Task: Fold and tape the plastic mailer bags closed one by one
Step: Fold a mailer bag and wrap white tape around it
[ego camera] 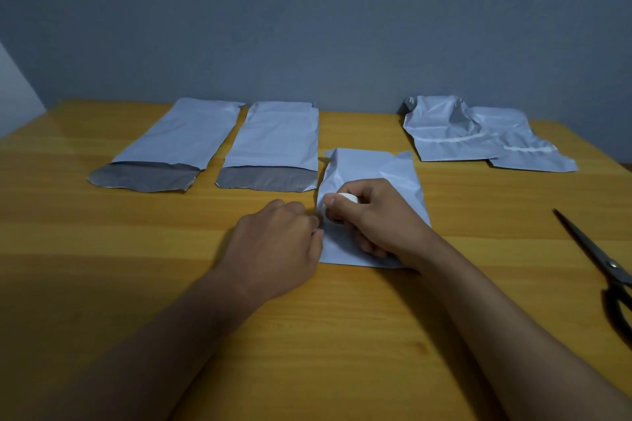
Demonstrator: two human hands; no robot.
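A folded white mailer bag (371, 178) lies flat on the wooden table (136, 249), straight in front of the person and near the middle of the tabletop. The right hand (372, 215) rests on top of it with its fingers curled round a small white tape roll (347, 198), thumb and forefinger pinching the roll at its left end. The left hand (277, 249) sits just beside the bag's left edge, knuckles up and fingers curled inward — its fingertips meet the bag's edge close to the roll, but whether they pinch a strip of tape or only press the bag down cannot be told.

Two more bags lie further back on the left, side by side and apart from each other: the far-left bag (171, 140) and the second bag (277, 143), both flat with their grey inner flaps open toward the person. At the back right, two crumpled bags overlap — the nearer-centre one (441, 133) lies partly over the rightmost one (526, 147), and each shows a pale strip across it.

A pair of black scissors (595, 256) lies at the right edge of the table, well apart from the hands, its blades pointing away from the person.
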